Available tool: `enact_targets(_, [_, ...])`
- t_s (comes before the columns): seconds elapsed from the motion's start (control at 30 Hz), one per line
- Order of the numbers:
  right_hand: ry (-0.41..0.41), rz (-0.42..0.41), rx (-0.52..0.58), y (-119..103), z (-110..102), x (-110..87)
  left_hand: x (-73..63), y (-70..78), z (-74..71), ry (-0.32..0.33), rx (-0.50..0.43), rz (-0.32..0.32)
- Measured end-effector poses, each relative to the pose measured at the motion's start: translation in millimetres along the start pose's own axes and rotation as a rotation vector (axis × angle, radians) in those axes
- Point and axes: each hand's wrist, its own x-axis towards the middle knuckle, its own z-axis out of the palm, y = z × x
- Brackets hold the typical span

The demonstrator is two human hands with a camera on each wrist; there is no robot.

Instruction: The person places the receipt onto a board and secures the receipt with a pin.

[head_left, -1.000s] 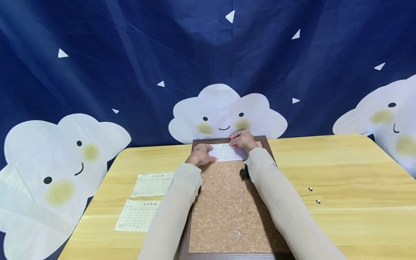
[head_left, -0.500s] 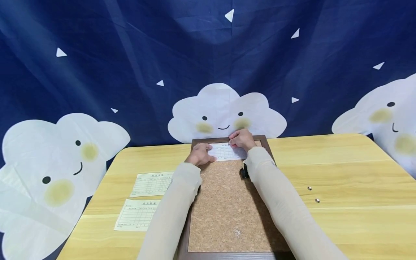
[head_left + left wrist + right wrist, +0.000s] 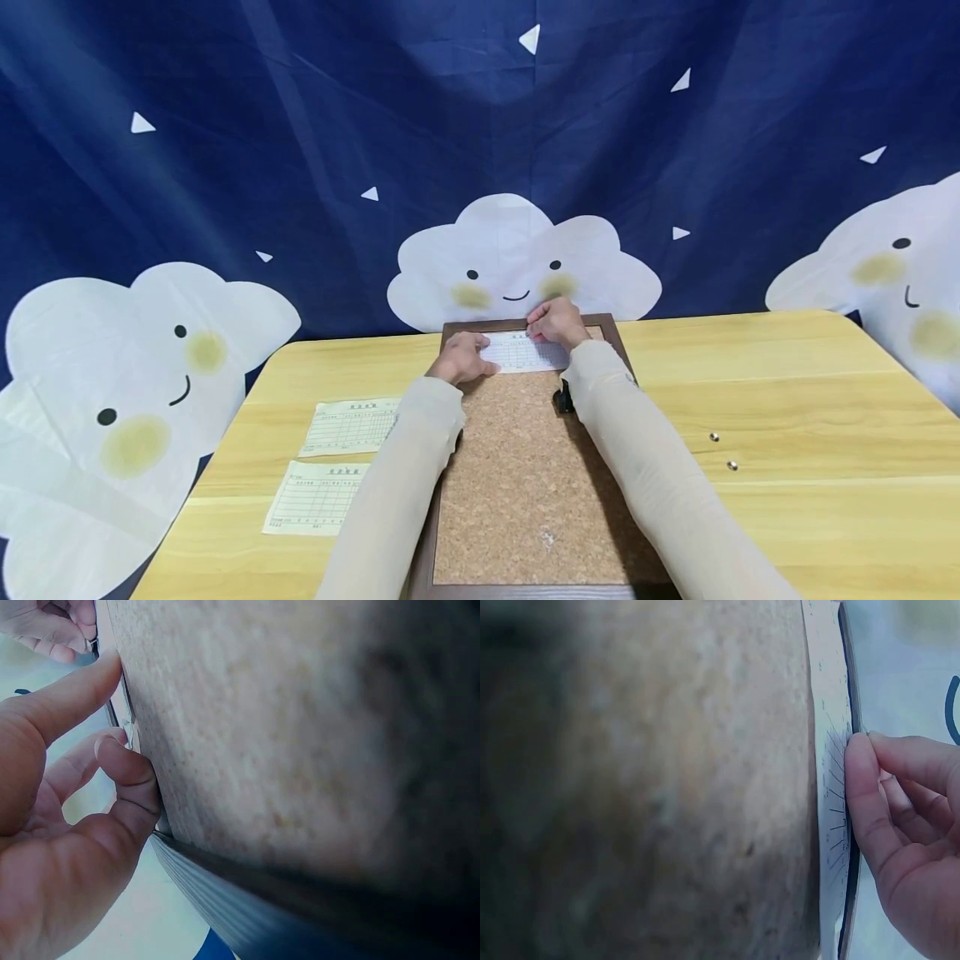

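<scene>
A white printed form slip (image 3: pixel 517 356) lies across the top of a cork board (image 3: pixel 525 475) with a dark brown frame. My left hand (image 3: pixel 460 357) presses on the slip's left end, its thumb and fingers spread apart. At the slip's upper edge, my right hand (image 3: pixel 558 322) pinches a small metal thumbtack (image 3: pixel 92 643) between thumb and forefinger. In the right wrist view these fingertips (image 3: pixel 859 746) meet right beside the frame, and the tack is mostly hidden by them. The slip's right end is partly covered by the right hand and sleeve.
Two more form slips, an upper one (image 3: pixel 351 427) and a lower one (image 3: pixel 315 498), lie left of the board, partly behind the left sleeve. Two metal thumbtacks (image 3: pixel 714 437) rest on the wooden table (image 3: pixel 825 400) to the right. A blue cloud-patterned curtain (image 3: pixel 450 100) hangs behind.
</scene>
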Motion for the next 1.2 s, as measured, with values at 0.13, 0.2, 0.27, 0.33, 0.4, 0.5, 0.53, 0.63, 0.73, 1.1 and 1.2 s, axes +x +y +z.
enact_targets(0.13, [0.003,0.02,-0.009,-0.9,-0.2,-0.8,-0.1,-0.3,0.9,-0.004,0.001,0.001])
enact_targets(0.2, [0.006,0.034,-0.021,-0.8,-0.1,-0.4,-0.7,-0.3,1.0,-0.005,0.002,0.007])
enact_targets(0.27, [0.012,0.047,-0.034,-0.8,-0.2,0.0,-0.8,-0.2,1.6,-0.006,-0.006,0.009])
enact_targets(0.33, [0.018,0.058,-0.043,-0.5,-0.3,0.3,-1.1,0.0,2.1,-0.009,-0.005,0.013])
enact_targets(0.4, [0.024,0.068,-0.043,-0.6,-0.4,0.3,-1.2,0.5,2.5,-0.009,-0.004,0.012])
enact_targets(0.5, [0.038,0.082,-0.039,-1.2,-0.2,-0.7,-2.0,1.2,2.5,-0.01,-0.008,0.011])
enact_targets(0.53, [0.043,0.085,-0.041,-1.4,-0.3,-0.8,-2.2,1.5,2.3,-0.011,-0.012,0.01])
enact_targets(0.63, [0.056,0.097,-0.054,-2.1,-0.4,-0.9,-2.5,1.5,1.8,-0.013,-0.013,0.013])
enact_targets(0.73, [0.059,0.107,-0.063,-2.5,-0.2,0.0,-2.0,1.0,1.4,-0.008,-0.001,0.016])
enact_targets(1.1, [0.057,0.126,-0.088,-2.5,0.5,4.9,-0.6,-0.3,0.1,-0.007,-0.004,0.01])
enact_targets(1.2, [0.055,0.129,-0.085,-2.8,0.6,6.0,-1.2,0.2,-0.6,-0.011,-0.006,0.005])
